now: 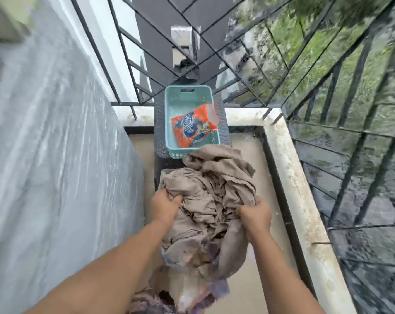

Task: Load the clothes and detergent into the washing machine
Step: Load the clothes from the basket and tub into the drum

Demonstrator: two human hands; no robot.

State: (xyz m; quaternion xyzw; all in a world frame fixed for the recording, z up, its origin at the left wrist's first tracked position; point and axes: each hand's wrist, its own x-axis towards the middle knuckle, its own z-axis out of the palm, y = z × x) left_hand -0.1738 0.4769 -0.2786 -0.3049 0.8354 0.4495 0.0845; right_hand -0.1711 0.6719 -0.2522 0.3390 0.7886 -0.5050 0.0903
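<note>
Both hands, left hand [166,203] and right hand [255,215], each had a grip clamped on the beige clothes [205,196], bunching them for carrying, detergent packet [195,128] waiting in the basket [169,132].

Home balcony: iron grille [328,91], ledge [305,200].

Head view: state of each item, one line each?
Clothes: bunched beige bundle, lifted, gripped on both sides.
Left hand: closed on the clothes.
Right hand: closed on the clothes.
Detergent packet: lying tilted inside the basket; whether opened, cannot tell.
Basket: upright on a dark stool, holds only the packet.
</note>
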